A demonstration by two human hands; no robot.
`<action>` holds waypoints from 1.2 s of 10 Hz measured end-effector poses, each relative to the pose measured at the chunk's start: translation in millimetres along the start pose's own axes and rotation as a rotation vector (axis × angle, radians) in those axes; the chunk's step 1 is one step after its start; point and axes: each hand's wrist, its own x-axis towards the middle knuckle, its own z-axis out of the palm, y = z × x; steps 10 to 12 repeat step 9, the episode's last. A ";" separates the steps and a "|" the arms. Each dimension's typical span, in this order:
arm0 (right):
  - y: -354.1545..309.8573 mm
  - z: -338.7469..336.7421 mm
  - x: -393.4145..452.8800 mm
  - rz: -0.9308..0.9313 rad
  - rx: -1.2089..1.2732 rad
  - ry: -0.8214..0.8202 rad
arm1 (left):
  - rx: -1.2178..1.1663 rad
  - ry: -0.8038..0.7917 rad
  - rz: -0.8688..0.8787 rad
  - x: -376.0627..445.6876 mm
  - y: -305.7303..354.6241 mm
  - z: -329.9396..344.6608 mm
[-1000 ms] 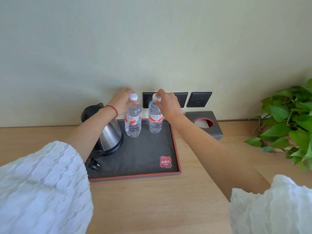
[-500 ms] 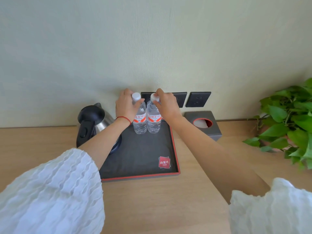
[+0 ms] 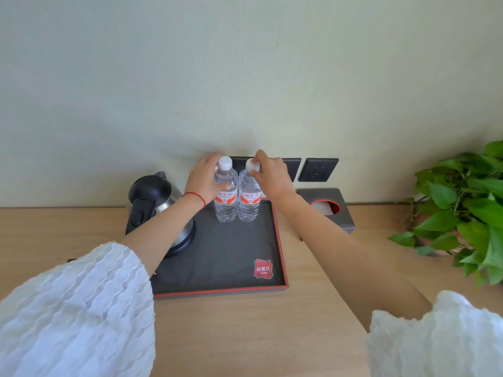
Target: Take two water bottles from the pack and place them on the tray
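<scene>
Two clear water bottles with white caps and red labels stand upright side by side at the back of the dark, red-rimmed tray (image 3: pixel 280 240). My left hand (image 3: pixel 202 180) wraps the upper body of the left bottle (image 3: pixel 225 205). My right hand (image 3: pixel 269 175) pinches the cap of the right bottle (image 3: pixel 248 205). The bottles touch each other. No pack is in view.
A steel kettle with a black lid (image 3: pixel 152 197) stands on the tray's left side, partly behind my left forearm. A grey tissue box (image 3: pixel 329 210) sits right of the tray, a leafy plant (image 3: pixel 462 208) at far right. Dark wall sockets (image 3: pixel 318 170) are behind.
The left bottle has slid right until it stands against the right bottle. My left hand has shifted from its cap down to its upper body. The right hand stays on its cap.
</scene>
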 end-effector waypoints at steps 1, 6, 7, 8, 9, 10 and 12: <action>-0.4 1.6 -0.6 -0.004 -0.004 0.002 | -0.044 0.009 -0.016 -0.4 -1.3 2.8; -0.3 -7.4 -12.1 0.154 0.216 0.022 | -0.274 -0.099 -0.437 -20.9 8.4 -23.3; -6.5 -31.3 -18.3 0.207 0.287 0.089 | -0.462 -0.083 -0.560 -24.8 29.0 -55.6; -27.5 -72.1 -18.9 0.305 0.459 0.130 | -0.643 -0.091 -0.621 -20.6 58.8 -102.8; -45.8 -117.6 -23.6 0.331 0.769 0.029 | -0.816 -0.093 -0.601 -22.8 87.6 -147.9; -45.8 -117.6 -23.6 0.331 0.769 0.029 | -0.816 -0.093 -0.601 -22.8 87.6 -147.9; -45.8 -117.6 -23.6 0.331 0.769 0.029 | -0.816 -0.093 -0.601 -22.8 87.6 -147.9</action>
